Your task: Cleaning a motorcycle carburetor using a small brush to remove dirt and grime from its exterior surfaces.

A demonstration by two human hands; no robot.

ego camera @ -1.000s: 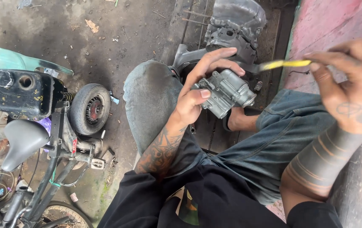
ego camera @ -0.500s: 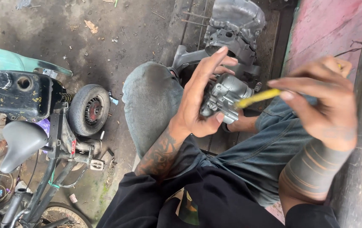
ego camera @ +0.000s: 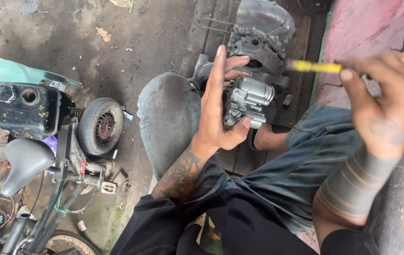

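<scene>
**Greys, Yellow and Faded Pink**

The carburetor is silver-grey; the tool is bright yellow. The jeans are washed blue-grey and the sleeves black. The right forearm bears dark banded stripes. The wall is faded pink, the plastic chair pale green, and the fuel tank black.

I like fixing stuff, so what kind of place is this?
Probably a small, rough repair workshop for little motor vehicles. A stripped mini bike with a black fuel tank stands on the dirty concrete floor, and the left hand holds a metal carburetor.
</scene>
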